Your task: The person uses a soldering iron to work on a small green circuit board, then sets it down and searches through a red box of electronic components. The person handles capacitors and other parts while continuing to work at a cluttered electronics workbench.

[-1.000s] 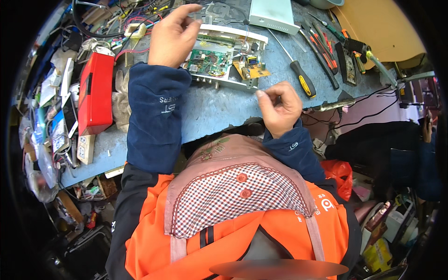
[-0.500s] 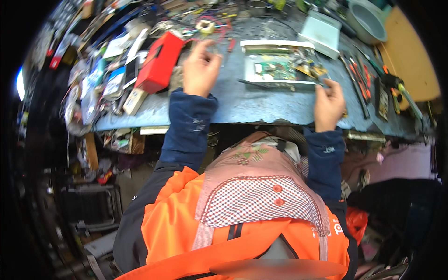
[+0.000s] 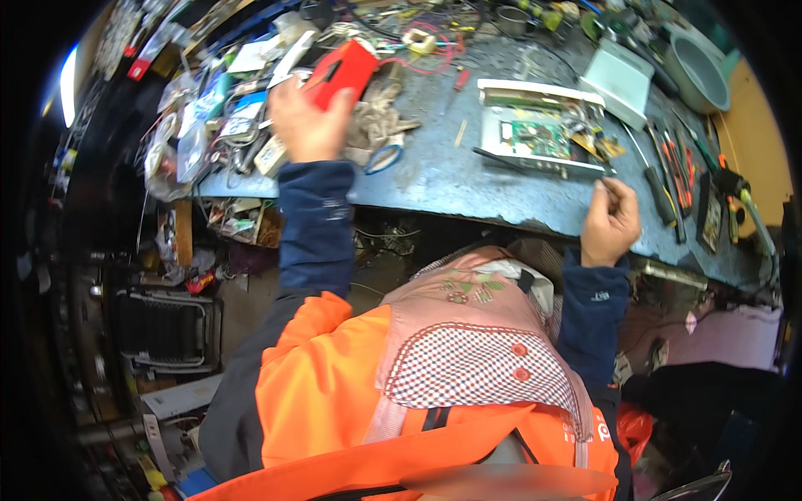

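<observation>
My left hand (image 3: 311, 123), with thumb and fingers spread apart, is over the near end of a red box (image 3: 349, 73) and hides part of it. Whether it touches the box, I cannot tell. My right hand (image 3: 611, 219) is closed in a pinch near the bench's front edge; what its fingertips hold, if anything, is too small to make out. Just beyond it lies an opened white metal casing (image 3: 493, 138) with a green circuit board (image 3: 533, 134) inside. A crumpled grey cloth glove (image 3: 380, 117) and blue-handled scissors (image 3: 384, 159) lie right of my left hand.
Screwdrivers and pliers (image 3: 668, 175) lie along the bench's right side. Behind them stand a pale plastic tray (image 3: 618, 79) and a grey bowl (image 3: 700, 75). Plastic bags (image 3: 192, 150) and small parts crowd the left. Red wire (image 3: 443, 58) lies at the back.
My left hand has moved left to the red box and spread its fingers, uncovering the glove and scissors. My right hand has drawn back from the casing, still pinched. The view has shifted.
</observation>
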{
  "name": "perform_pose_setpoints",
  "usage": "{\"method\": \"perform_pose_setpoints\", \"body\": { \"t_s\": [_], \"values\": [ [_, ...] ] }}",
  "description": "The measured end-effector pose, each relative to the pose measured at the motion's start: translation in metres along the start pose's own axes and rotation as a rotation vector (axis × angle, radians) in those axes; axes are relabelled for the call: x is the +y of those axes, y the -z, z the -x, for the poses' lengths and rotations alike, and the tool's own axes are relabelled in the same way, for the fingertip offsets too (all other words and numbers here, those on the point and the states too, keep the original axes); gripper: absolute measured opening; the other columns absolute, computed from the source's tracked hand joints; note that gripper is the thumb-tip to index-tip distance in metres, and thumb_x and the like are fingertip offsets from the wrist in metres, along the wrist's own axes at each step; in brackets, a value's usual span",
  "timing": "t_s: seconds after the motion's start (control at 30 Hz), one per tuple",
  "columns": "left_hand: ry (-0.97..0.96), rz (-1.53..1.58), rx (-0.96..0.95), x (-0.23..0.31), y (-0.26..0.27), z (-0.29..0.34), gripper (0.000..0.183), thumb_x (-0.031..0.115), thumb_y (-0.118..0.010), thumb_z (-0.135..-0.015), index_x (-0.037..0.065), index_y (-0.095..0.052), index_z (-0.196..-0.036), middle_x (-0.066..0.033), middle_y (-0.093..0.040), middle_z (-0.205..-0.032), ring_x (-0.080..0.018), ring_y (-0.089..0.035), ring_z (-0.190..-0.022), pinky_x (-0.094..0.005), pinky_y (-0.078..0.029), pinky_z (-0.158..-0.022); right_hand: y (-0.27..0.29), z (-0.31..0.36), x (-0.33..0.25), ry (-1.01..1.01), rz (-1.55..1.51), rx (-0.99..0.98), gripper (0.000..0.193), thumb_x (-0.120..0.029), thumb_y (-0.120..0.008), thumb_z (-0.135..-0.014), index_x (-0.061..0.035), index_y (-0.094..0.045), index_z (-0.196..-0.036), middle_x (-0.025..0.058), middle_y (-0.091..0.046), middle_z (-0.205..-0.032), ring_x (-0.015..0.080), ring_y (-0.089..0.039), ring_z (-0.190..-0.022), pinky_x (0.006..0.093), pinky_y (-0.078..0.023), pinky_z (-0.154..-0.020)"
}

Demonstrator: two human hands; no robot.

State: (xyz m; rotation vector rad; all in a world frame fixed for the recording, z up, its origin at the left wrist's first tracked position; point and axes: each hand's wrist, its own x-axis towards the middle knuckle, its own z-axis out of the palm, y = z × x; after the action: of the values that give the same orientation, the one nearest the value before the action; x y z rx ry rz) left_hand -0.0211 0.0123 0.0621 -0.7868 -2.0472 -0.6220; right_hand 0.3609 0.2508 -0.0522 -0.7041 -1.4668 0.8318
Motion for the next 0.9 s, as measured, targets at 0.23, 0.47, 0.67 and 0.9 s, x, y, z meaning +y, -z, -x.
{"method": "perform_pose_setpoints", "body": {
  "t_s": [0.23, 0.47, 0.67, 0.9],
  "values": [
    [0.647, 0.594, -0.441, -0.096, -0.026, 0.022, 0.122, 0.052, -0.101, -0.077, -0.017, -0.041, -0.157, -0.0288, -0.059, -0.149, -0.0321, -0.064, -0.13, -0.0391, -0.05, -0.114, -0.009, 0.0, -0.022, 0.103, 0.05, -0.029, 0.01, 0.004, -0.08, -0.092, -0.0003, -0.077, -0.101, 0.0026, -0.071, -0.081, 0.0056, -0.057, -0.062, 0.0247, -0.046, -0.058],
    [0.733, 0.971, 0.075, -0.076, -0.056, 0.036, 0.085, 0.017, -0.101, -0.074, -0.007, -0.058, -0.144, -0.0188, -0.068, -0.131, -0.026, -0.068, -0.113, -0.0381, -0.057, -0.1, -0.005, -0.005, -0.023, 0.072, 0.105, -0.106, 0.01, 0.004, -0.079, -0.089, -0.0007, -0.077, -0.099, 0.0049, -0.066, -0.075, 0.0095, -0.056, -0.059, 0.0284, -0.046, -0.056],
    [0.514, 1.273, 0.09, -0.091, 0.038, 0.058, 0.068, 0.01, -0.083, -0.084, -0.005, -0.056, -0.145, -0.0211, -0.066, -0.133, -0.0315, -0.07, -0.116, -0.044, -0.06, -0.103, -0.007, -0.004, -0.026, 0.063, 0.098, -0.126, 0.011, 0.003, -0.079, -0.089, -0.0028, -0.077, -0.098, 0.0046, -0.065, -0.074, 0.0119, -0.055, -0.057, 0.0298, -0.045, -0.055],
    [0.397, 1.413, -0.263, -0.096, 0.125, 0.084, 0.101, 0.03, -0.083, -0.069, -0.001, -0.046, -0.157, -0.0259, -0.051, -0.155, -0.0431, -0.058, -0.14, -0.0549, -0.051, -0.117, 0.001, -0.001, -0.038, 0.238, 0.149, -0.182, 0.013, 0.003, -0.078, -0.087, -0.0037, -0.077, -0.097, 0.0067, -0.067, -0.076, 0.0167, -0.06, -0.058, 0.0317, -0.048, -0.055]
  ]
}}
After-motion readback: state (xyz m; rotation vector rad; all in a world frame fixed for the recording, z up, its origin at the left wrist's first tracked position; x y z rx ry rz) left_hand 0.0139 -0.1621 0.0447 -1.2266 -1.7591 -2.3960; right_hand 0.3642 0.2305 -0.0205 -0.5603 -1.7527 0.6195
